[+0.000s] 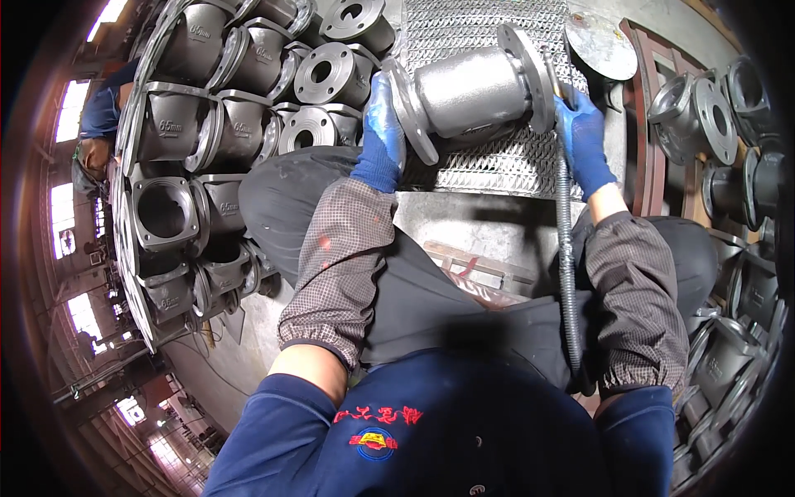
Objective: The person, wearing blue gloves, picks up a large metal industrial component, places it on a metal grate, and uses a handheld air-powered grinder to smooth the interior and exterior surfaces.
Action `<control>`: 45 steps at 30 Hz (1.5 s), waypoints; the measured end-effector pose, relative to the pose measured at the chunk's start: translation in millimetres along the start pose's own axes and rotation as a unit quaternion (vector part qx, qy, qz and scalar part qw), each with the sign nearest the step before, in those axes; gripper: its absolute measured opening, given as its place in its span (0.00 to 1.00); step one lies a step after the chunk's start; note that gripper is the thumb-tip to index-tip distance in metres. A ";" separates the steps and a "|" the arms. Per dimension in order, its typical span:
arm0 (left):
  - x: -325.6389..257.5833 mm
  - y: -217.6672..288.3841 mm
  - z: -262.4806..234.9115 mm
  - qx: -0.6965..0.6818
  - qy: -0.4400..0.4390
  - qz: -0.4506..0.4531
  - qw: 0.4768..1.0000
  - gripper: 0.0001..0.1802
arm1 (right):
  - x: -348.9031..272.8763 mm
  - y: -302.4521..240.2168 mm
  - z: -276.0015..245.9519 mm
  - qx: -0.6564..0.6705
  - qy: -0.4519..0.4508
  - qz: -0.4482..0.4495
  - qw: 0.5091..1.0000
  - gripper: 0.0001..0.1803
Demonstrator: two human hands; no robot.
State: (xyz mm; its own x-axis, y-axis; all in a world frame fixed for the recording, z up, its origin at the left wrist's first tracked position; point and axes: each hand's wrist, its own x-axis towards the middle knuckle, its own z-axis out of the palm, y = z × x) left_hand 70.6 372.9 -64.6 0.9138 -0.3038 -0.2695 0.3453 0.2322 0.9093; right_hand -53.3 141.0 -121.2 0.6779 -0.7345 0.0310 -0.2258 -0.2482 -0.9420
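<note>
A grey cast-metal valve body (472, 91) with a round flange at each end lies on its side on a metal mesh surface (472, 178). My left hand (383, 132), in a blue glove, is closed on the left flange. My right hand (584, 137), also gloved in blue, is wrapped round the upper end of a ribbed flexible shaft (566, 265), beside the right flange. A thin rod rises from that hand along the flange's outer face. Whether its tip touches the metal I cannot tell. The shaft runs down between my legs, its lower end hidden.
Stacked grey flanged castings (178, 124) rise close on my left. More castings (729, 356) line the right side. A round metal plate (600, 45) lies at the mesh's far right, by a reddish-brown metal frame (646, 149). Another person (101, 112) is at far left.
</note>
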 end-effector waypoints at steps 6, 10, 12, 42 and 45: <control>-25.2 7.5 -4.9 0.049 -0.043 0.078 0.995 0.19 | -16.4 -28.2 -11.0 0.125 -0.068 0.177 0.974 0.14; -44.0 37.5 1.7 0.260 -0.110 0.295 0.913 0.19 | -39.7 -39.3 -21.6 0.164 -0.109 0.243 0.950 0.10; -39.0 47.2 0.5 0.396 -0.149 0.466 0.777 0.19 | -35.1 -27.5 -21.6 0.163 -0.121 0.220 0.954 0.11; 19.0 63.2 -28.1 0.199 -0.013 0.045 0.979 0.27 | -108.5 -121.6 -32.0 0.176 -0.223 0.144 0.948 0.24; 35.2 52.0 -53.5 0.198 -0.040 0.096 0.975 0.28 | -144.3 -114.1 -23.1 0.231 -0.268 0.223 0.909 0.25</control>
State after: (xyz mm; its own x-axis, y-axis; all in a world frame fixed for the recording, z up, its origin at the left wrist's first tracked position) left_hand 132.2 423.7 -43.7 0.9285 -0.3642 -0.0722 0.0466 -0.0786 0.9958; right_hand -141.5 260.7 -10.5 0.8623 -0.2540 -0.4380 -0.3274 0.3801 -0.8651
